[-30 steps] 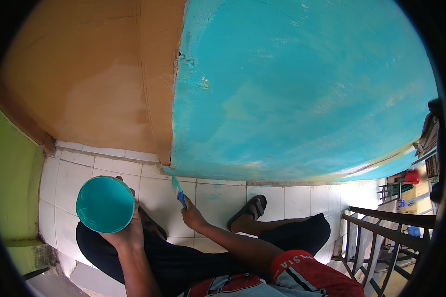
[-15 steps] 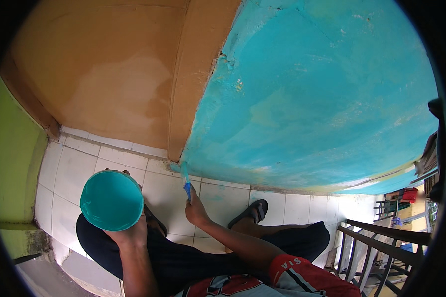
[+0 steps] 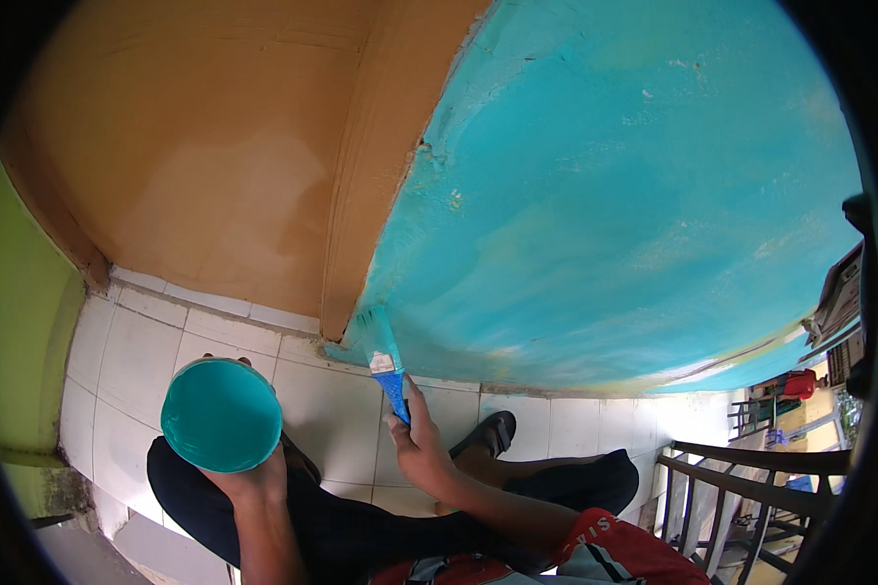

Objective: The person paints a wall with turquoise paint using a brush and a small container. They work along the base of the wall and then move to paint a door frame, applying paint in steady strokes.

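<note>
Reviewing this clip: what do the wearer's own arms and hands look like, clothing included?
Left hand and right hand are bare, with no gloves, watch or wristband showing. The right sleeve is short and red, with a pale grey panel, dark stripe and white lettering. The left sleeve is out of view.

Exposure: bright daylight, strongest from the right, where the view opens outdoors.
White floor tiles (image 3: 332,419): joints clear at left and centre; washed out toward the far right.
Turquoise wall (image 3: 595,214): broad, fairly even light; base line bowed by the fisheye lens.
Brown panel (image 3: 176,107): dimmer at upper left; paler patch below, sheen or colour cannot be told.
Black trousers (image 3: 380,526): very dark, folds poorly resolved.
Paintbrush (image 3: 388,361): handle legible, bristle tips soft.
Railing (image 3: 761,454): dark against brighter surroundings; background beyond small and indistinct.
Rim: heavy black vignette.
</note>
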